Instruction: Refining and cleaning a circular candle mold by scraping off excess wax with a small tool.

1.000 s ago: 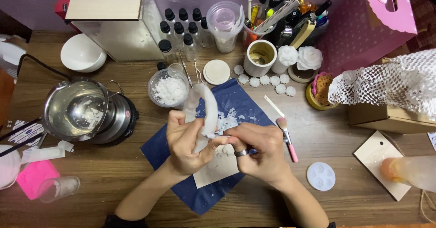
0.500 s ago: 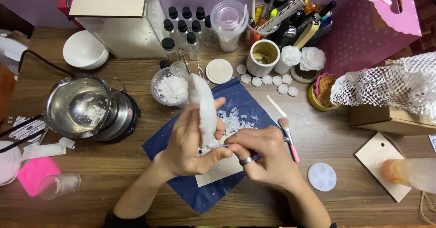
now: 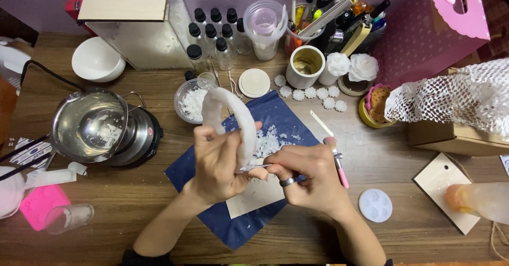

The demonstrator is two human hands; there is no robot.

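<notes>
My left hand [image 3: 216,165] grips a curved white silicone mould [image 3: 237,121], bent into an arch above a dark blue mat [image 3: 275,112]. My right hand [image 3: 307,178], with a ring on one finger, pinches a thin metal tool [image 3: 253,166] whose tip touches the mould's lower end. White wax flakes [image 3: 269,141] lie on the mat under the mould. A cream paper sheet [image 3: 257,197] sits on the mat below my hands.
A metal melting pot [image 3: 90,125] on a black hotplate stands left. Behind are a glass bowl of white flakes [image 3: 192,102], dark-capped bottles [image 3: 214,32], a wooden box [image 3: 127,1], a white bowl [image 3: 95,59]. A pink-handled tool [image 3: 335,157], white flower pieces [image 3: 313,93], a cardboard box [image 3: 456,138] lie right.
The mould has been bent over further into an arch in my left hand, and my right hand has shifted slightly right with the thin tool at its lower end.
</notes>
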